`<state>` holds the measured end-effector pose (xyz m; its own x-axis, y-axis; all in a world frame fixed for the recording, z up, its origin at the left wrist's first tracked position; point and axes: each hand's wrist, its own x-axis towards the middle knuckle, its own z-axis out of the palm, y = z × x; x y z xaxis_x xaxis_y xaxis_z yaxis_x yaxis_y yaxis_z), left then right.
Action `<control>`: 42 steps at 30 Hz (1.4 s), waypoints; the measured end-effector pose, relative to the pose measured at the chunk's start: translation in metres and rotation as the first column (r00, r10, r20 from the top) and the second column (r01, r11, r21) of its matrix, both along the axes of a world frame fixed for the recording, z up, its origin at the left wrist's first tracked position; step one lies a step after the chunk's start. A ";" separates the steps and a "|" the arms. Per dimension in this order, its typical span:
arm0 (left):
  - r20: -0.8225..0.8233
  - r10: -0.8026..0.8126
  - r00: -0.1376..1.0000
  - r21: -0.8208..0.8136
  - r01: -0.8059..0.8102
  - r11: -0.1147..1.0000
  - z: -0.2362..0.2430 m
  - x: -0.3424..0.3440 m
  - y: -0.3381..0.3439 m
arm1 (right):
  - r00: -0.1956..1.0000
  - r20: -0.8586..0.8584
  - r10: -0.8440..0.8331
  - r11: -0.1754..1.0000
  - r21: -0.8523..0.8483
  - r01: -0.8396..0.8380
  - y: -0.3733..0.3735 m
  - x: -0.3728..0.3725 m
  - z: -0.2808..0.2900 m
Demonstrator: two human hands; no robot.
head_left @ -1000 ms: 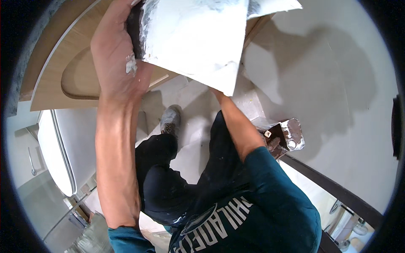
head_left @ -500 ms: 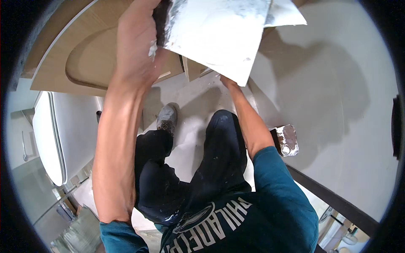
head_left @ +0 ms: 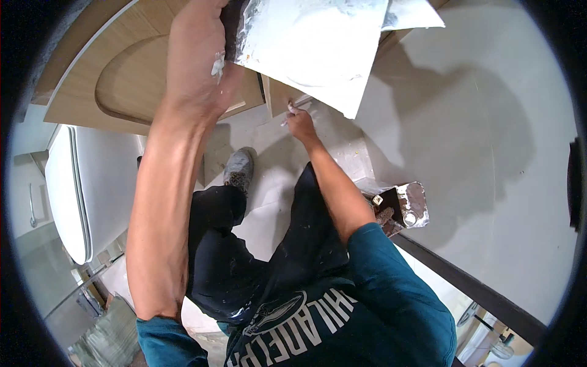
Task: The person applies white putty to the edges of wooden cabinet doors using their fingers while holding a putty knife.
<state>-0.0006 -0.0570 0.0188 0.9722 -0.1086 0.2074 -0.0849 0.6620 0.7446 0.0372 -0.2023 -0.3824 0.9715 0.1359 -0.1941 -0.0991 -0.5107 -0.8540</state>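
Observation:
My left hand (head_left: pixel 195 61) is closed on the dark edge of a white-coated board (head_left: pixel 306 46), raised at the top of the view; white paste smears my hand. A second white flap (head_left: pixel 409 12) shows at its right, partly out of view. Below the board, my right hand (head_left: pixel 299 122) is closed, its white-smeared fingertips beside a pale wooden panel (head_left: pixel 275 98); what they hold, if anything, is too small to make out.
A curved wooden panel (head_left: pixel 85 104) fills the upper left, above a white rounded cabinet (head_left: pixel 101 196). A paint-smeared brown container (head_left: pixel 413 205) with items inside stands by the grey wall (head_left: pixel 465 122) at right. My shoe (head_left: pixel 238 168) is on the pale floor (head_left: pixel 266 214).
The board and my left hand have moved rightward and slightly up since one second ago. My right hand has moved out from under the board, leftward and lower, into clear view.

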 end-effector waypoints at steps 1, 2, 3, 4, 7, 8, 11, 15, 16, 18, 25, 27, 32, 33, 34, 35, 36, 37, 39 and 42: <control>-0.007 -0.019 1.000 -0.025 0.019 1.000 -0.001 0.000 -0.001 | 0.993 0.113 0.024 0.999 -0.035 -0.020 -0.010 0.000 0.000; -0.011 -0.039 0.999 -0.050 0.038 0.998 -0.001 0.001 -0.002 | 0.973 0.226 0.052 0.997 -0.072 -0.036 -0.022 0.002 -0.001; -0.027 0.019 0.999 -0.025 -0.019 1.000 -0.001 -0.001 0.001 | 0.993 0.105 0.060 0.997 -0.046 -0.055 -0.028 0.002 0.007; -0.042 0.078 0.996 0.001 -0.078 0.997 -0.002 -0.002 0.004 | 0.999 0.029 0.018 1.000 -0.023 -0.017 -0.034 0.007 0.011; -0.027 0.050 0.998 -0.011 -0.050 0.999 -0.004 -0.001 0.005 | 0.972 -0.195 -0.134 0.991 -0.018 0.133 -0.087 0.033 0.010; -0.014 0.018 1.000 -0.015 -0.018 1.000 -0.005 0.000 0.008 | 0.973 -0.151 -0.173 0.985 -0.017 0.172 -0.094 0.040 0.009; 0.027 -0.010 1.000 -0.014 0.010 1.000 -0.004 0.006 -0.006 | 0.973 0.040 -0.226 0.942 -0.247 0.229 -0.173 0.083 0.000; -0.004 -0.032 0.999 -0.030 0.032 0.999 0.001 -0.011 0.008 | 0.975 0.156 -0.158 0.934 -0.297 0.199 -0.114 0.084 0.012; -0.005 -0.015 1.000 -0.017 0.015 1.000 0.003 -0.012 0.009 | 0.974 0.187 -0.131 0.953 -0.246 0.175 -0.106 0.084 0.009; 0.015 -0.015 1.000 -0.029 0.015 0.999 0.007 -0.011 0.005 | 0.964 0.252 -0.081 0.969 -0.207 0.136 -0.117 0.098 -0.009; 0.035 0.004 0.999 -0.002 -0.004 1.000 0.009 -0.010 0.003 | 0.938 0.344 0.054 0.880 -0.461 0.118 -0.092 0.100 -0.038; 0.066 -0.029 0.997 -0.018 0.030 0.999 0.010 -0.009 0.002 | 0.944 0.325 0.052 0.859 -0.497 0.124 -0.092 0.096 -0.038; 0.016 -0.023 1.000 -0.059 0.024 0.998 0.023 -0.014 -0.013 | 0.848 0.516 0.120 0.905 -0.409 0.121 -0.078 0.074 -0.039; 0.010 -0.021 1.000 -0.077 0.022 0.997 0.023 -0.016 -0.013 | 0.792 0.594 0.138 0.916 -0.380 0.126 -0.070 0.068 -0.038; 0.028 -0.041 0.999 -0.113 0.044 0.993 0.022 -0.019 -0.013 | 0.788 0.599 0.144 0.919 -0.377 0.118 -0.062 0.060 -0.036; 0.032 -0.040 0.999 -0.126 0.044 0.991 0.019 -0.019 -0.013 | 0.786 0.599 0.151 0.920 -0.376 0.109 -0.054 0.051 -0.035; 0.039 -0.041 0.998 -0.137 0.046 0.989 0.018 -0.020 -0.013 | 0.782 0.603 0.156 0.922 -0.373 0.104 -0.048 0.043 -0.033; 0.035 -0.022 0.999 -0.123 0.026 0.992 0.019 -0.020 -0.014 | 0.772 0.585 0.247 0.887 -0.458 0.064 -0.044 0.037 -0.030; 0.040 0.001 0.999 -0.103 0.004 0.995 0.020 -0.021 -0.013 | 0.867 0.463 0.183 0.894 -0.445 0.049 -0.027 0.026 -0.026; 0.047 -0.012 0.999 -0.082 0.016 0.997 0.020 -0.021 -0.014 | 0.977 0.211 -0.001 0.938 -0.339 0.075 -0.021 0.017 -0.020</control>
<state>-0.0220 -0.0709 0.0388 0.9599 -0.1028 0.2607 -0.1081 0.7223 0.6831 0.0545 -0.2231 -0.4020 0.9981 0.0588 -0.0185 0.0340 -0.7749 -0.6311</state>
